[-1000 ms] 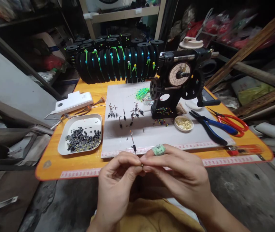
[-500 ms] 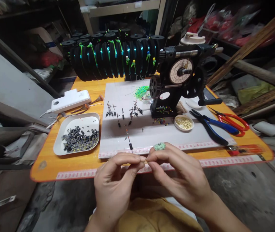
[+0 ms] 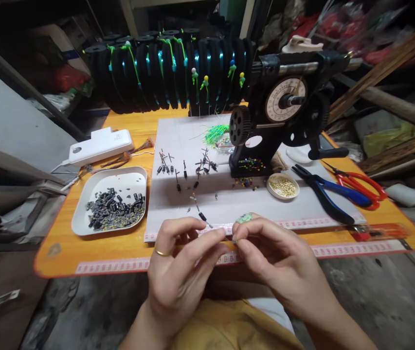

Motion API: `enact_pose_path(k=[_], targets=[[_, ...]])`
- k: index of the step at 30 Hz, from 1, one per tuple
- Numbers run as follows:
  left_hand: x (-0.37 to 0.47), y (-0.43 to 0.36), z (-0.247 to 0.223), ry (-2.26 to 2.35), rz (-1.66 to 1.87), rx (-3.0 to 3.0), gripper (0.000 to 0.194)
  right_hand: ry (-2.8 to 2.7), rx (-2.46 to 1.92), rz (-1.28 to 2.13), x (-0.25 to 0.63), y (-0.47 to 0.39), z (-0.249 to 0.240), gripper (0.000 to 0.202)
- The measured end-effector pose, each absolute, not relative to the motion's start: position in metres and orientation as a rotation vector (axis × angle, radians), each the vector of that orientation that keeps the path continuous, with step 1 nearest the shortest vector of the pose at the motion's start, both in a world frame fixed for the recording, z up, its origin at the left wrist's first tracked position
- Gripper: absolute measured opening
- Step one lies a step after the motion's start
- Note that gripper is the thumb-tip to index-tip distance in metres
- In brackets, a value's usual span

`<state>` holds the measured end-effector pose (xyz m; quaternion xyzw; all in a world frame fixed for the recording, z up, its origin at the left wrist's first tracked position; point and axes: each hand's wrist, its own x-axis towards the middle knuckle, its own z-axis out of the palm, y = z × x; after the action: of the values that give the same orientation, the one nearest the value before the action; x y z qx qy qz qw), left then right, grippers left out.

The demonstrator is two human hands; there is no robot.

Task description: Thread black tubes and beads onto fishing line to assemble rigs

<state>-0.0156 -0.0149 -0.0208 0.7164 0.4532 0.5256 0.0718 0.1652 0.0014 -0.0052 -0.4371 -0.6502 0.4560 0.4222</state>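
Just over the table's front edge, my left hand [image 3: 181, 260] is closed, thumb and a finger pressed together, with the index finger lifted and bent. What it pinches is too small to name. Close beside it, my right hand [image 3: 280, 257] pinches a tiny dark piece between thumb and index finger; green tape [image 3: 244, 218] wraps that index finger. A thin line seems to show between the fingertips. Beyond the hands, a small black cylinder [image 3: 202, 217] with a grey tip and an orange-ended stem lies tilted on the white board [image 3: 171, 209].
Left stands a white tray [image 3: 78, 221] of small black and grey parts. Several similar assemblies lie mid-board. A black winding machine [image 3: 254, 141] carries line spools [image 3: 149, 78]. To the right are a dish of gold pieces [image 3: 283, 186], blue-handled pliers [image 3: 324, 192] and red-handled scissors [image 3: 366, 187].
My left index finger has lifted away from the pinch, and the fingertips have drawn slightly apart. The nearby black cylinder has gone from nearly upright to tilted. The whole view has shifted a little.
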Motion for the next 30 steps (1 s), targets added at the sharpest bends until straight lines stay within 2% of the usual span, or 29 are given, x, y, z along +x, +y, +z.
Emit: enact_pose_path(k=[5,11,15,24,30], targets=[[-0.017,-0.007,-0.016,1.245,1.468,2.314,0.023,-1.708,-1.093,1.072,0.167,0.003,-0.005,0.01],[-0.024,-0.002,-0.021,1.188,1.35,2.41,0.03,-1.909,-1.067,0.582,0.165,0.007,-0.015,0.011],[-0.023,0.002,-0.018,1.224,1.293,2.368,0.023,-2.019,-1.034,0.314,0.161,0.014,-0.021,0.01],[-0.02,0.009,-0.018,1.493,1.101,2.381,0.009,-2.122,-1.041,0.27,0.157,0.019,-0.026,0.007],[-0.017,0.012,-0.016,1.604,1.016,2.27,0.01,-2.163,-1.091,0.227,0.156,0.017,-0.026,0.008]])
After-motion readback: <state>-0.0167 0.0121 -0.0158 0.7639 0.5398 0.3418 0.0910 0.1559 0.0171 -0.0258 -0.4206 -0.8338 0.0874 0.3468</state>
